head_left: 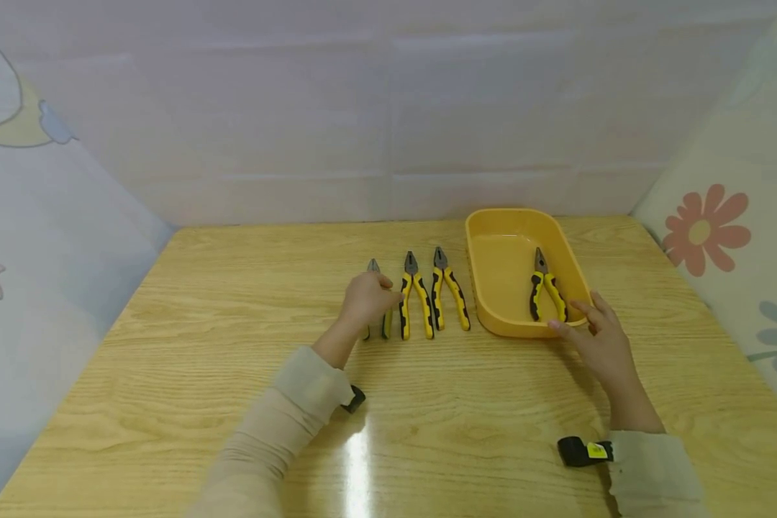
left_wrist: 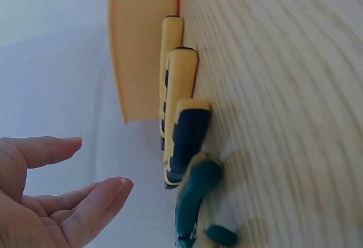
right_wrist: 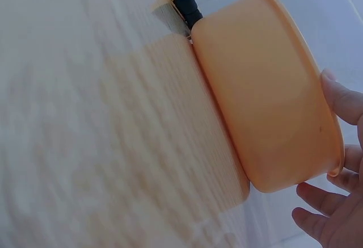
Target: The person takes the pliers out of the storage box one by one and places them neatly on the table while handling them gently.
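Note:
In the head view my left hand [head_left: 367, 296] hovers over green-handled pliers [head_left: 386, 325], covering their middle. The left wrist view shows its thumb and fingers apart with nothing between them, and the green handles [left_wrist: 198, 185] off to the side. Two pairs of yellow-and-black pliers [head_left: 416, 298] [head_left: 449, 291] lie side by side just to the right, jaws pointing away. My right hand [head_left: 601, 345] holds the near right corner of a yellow plastic bin [head_left: 501, 288], thumb on the near rim. Inside the bin rests another pair of yellow-and-black pliers [head_left: 540, 284].
Everything stands on a wood-grain table [head_left: 201, 345]. A pale cloth wall [head_left: 298, 144] rises along its back edge, with printed side panels at left and right. A black strap [head_left: 583, 452] sits at the right wrist.

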{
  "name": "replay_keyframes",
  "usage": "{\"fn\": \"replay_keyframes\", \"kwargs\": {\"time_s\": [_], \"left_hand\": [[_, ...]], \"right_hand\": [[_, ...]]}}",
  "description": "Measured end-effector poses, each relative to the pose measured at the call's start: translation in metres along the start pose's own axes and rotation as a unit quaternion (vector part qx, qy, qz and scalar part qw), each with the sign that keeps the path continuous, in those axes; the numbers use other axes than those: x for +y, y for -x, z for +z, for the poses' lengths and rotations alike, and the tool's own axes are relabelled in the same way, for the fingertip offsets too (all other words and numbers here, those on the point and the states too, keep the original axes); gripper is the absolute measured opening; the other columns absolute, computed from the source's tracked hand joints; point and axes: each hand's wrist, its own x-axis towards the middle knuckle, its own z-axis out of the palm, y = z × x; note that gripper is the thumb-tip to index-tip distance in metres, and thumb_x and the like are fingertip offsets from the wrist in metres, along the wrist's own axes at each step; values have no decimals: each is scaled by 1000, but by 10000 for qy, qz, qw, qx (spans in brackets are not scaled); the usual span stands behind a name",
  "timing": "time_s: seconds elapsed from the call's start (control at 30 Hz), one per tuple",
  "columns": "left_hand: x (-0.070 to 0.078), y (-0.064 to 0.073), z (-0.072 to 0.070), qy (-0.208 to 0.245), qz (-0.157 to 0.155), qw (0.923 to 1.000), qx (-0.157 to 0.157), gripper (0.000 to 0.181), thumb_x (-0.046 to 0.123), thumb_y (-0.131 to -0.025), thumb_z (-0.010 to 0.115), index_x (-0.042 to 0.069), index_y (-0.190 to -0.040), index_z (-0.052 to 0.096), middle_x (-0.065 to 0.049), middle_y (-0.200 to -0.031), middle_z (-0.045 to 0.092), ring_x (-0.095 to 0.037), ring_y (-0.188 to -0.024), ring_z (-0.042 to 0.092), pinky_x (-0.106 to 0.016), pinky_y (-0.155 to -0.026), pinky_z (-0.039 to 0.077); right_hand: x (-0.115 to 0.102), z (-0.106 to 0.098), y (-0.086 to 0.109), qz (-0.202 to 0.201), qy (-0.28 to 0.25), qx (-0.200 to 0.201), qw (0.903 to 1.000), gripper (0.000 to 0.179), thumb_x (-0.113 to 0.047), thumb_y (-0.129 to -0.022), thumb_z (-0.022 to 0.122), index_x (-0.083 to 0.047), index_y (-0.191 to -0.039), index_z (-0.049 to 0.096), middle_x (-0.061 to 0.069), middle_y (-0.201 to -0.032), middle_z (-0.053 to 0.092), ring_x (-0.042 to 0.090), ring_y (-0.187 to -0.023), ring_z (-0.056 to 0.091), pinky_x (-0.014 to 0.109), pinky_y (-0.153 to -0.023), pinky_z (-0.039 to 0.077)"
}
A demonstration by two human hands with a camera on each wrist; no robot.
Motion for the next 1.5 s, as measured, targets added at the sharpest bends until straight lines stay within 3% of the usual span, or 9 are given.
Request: {"fn": "replay_keyframes", "kwargs": {"time_s": [0.07,0.1,0.43,0.7,1.03,1.37,1.5], "left_hand": [[3,1,2,144,38,9999,-28,41,25,-78,64,0,-110,57,-10,-110,56,-22,-97,53,-33,-76,45],[4,1,3,230,49,9997,-40,38,25,-78,64,0,-106,58,-8,-101,59,-19,-89,55,-30,-71,46],[18,2,16,975,105,9949,-231,37,25,-79,63,1,-106,59,-5,-93,60,-13,-76,54,-24,-60,44],[31,3,28,1461,125,9884,-398,38,24,-79,64,4,-110,57,-4,-100,59,-15,-85,56,-26,-66,47],[50,5,42,1415,470,9878,-438,36,25,-79,63,6,-109,58,-1,-98,59,-14,-85,55,-23,-64,46],[63,7,57,1703,767,9803,-642,38,27,-78,64,10,-112,56,3,-102,58,-10,-92,53,-22,-69,45],[69,10,62,2039,728,9729,-808,37,25,-78,64,11,-111,56,4,-103,57,-8,-92,53,-21,-69,45]], "right_hand": [[0,0,0,-4,12,4,10000,69,-35,-84,54,8,-130,28,18,-141,-2,46,-121,13,56,-91,20],[0,0,0,-14,7,10,10000,69,-35,-84,54,9,-130,28,18,-141,-3,46,-121,13,56,-91,20],[1,1,0,-36,9,44,10000,68,-35,-84,54,8,-130,28,18,-141,-3,46,-121,13,56,-91,20],[3,1,0,-39,-23,71,10000,68,-36,-84,54,8,-130,29,17,-142,-2,45,-121,13,56,-91,20],[2,1,0,-49,-80,53,9999,68,-35,-84,54,8,-130,28,16,-142,-3,45,-122,11,56,-92,19],[1,2,0,-17,-67,61,10000,69,-35,-84,54,9,-130,28,18,-141,-3,43,-123,10,55,-92,19],[1,2,-1,0,-27,63,10000,69,-36,-84,54,9,-130,27,18,-141,-3,44,-122,10,55,-92,19]]}}
